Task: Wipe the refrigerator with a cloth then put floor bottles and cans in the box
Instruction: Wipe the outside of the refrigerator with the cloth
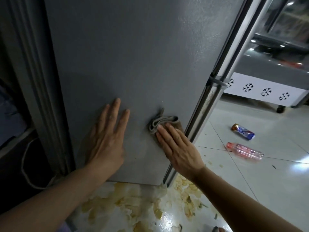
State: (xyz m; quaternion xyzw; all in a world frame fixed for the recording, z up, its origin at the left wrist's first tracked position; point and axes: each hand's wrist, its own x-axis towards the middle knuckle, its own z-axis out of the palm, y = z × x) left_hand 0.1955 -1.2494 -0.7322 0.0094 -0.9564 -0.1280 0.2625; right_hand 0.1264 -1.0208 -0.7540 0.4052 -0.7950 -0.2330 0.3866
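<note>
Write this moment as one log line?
step: wiping | right hand: presses cloth on fridge | left hand: flat on fridge

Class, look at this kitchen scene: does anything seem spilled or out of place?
Yes. A yellowish, patchy spill covers the white tiled floor below the grey refrigerator. A clear pink-labelled plastic bottle and blue-and-silver can lie toppled nearby.

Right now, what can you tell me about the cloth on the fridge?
The cloth is a small brownish-grey rag, soft-looking and bunched into folds, with one corner sticking upward. It lies against the lower part of the grey refrigerator panel, near its right edge. The right hand presses it flat with straight fingers; the left hand rests beside it, apart.
</note>
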